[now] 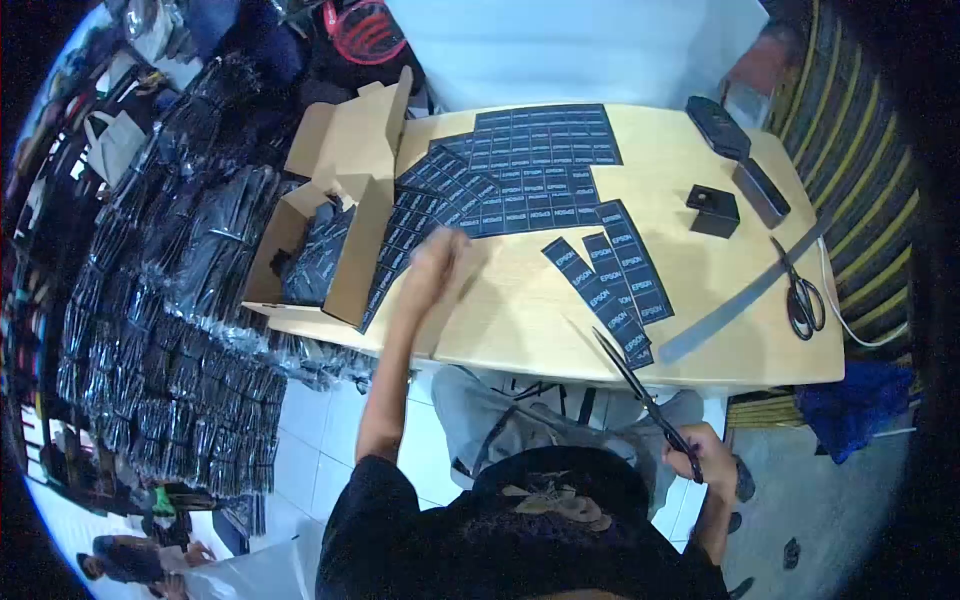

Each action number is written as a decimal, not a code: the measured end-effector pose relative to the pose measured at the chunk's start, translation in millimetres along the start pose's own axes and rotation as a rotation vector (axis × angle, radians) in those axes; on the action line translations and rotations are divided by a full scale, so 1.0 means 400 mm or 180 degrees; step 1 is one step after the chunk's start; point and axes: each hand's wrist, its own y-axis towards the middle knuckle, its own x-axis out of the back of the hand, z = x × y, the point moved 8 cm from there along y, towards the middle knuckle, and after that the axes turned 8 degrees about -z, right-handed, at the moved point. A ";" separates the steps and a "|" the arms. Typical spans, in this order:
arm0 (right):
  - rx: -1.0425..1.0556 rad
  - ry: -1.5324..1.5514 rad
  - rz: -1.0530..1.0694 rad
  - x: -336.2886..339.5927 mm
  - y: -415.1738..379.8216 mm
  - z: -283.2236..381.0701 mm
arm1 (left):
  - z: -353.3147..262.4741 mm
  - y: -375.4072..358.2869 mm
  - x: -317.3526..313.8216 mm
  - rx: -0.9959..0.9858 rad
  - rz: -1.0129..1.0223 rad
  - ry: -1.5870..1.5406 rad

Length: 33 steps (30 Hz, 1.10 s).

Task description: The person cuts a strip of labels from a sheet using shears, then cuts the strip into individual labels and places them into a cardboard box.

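My right hand (708,457) is wrapped round the black handles of a pair of scissors (650,402) at the table's front edge, its blades parted and pointing at the cut label strips. Over the table, close beside the cardboard box, my left hand (440,258) is smeared by motion, its fingers unclear. Black strips of EPSON labels (597,290) lie between the hands, with a wider strip (637,262) alongside. Larger sheets of EPSON labels (540,150) spread behind them, some overlapping. The open cardboard box (362,250) holds a heap of small cut black labels (318,262).
A second pair of scissors (803,300) rests at the right beside a long grey ruler-like strip (740,305). Behind it are a small black box (713,210) and a black case (718,128). Bundles of plastic-wrapped dark goods (150,370) are stacked left. Another person (135,560) is at lower left.
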 end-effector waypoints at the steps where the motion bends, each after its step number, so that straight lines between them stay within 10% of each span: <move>1: -0.0289 0.0198 -0.0122 0.004 -0.010 -0.016 | -0.074 0.020 0.074 -0.0774 -0.0438 0.0511; 6: -0.0747 0.0139 -0.0244 0.010 -0.014 -0.040 | -0.037 0.097 0.367 -0.0783 -0.1396 0.1307; 11: -0.0397 0.0304 -0.0211 0.002 -0.011 -0.056 | 0.353 0.121 0.472 0.0670 -0.0451 0.3261; 14: -0.0136 0.0302 -0.0334 -0.002 -0.005 -0.014 | 0.232 0.079 0.471 0.0118 -0.1352 0.2701; 20: -0.0422 0.0336 -0.0555 -0.019 0.018 0.029 | -0.182 -0.043 0.099 -0.1252 -0.0289 0.1044; 25: -0.0341 0.0601 -0.1064 -0.038 0.039 0.011 | -0.253 -0.130 -0.268 -0.0979 0.0223 0.0768; 33: 0.0087 0.0399 -0.1446 -0.043 0.034 0.045 | -0.253 -0.179 -0.343 -0.0634 0.0247 0.1063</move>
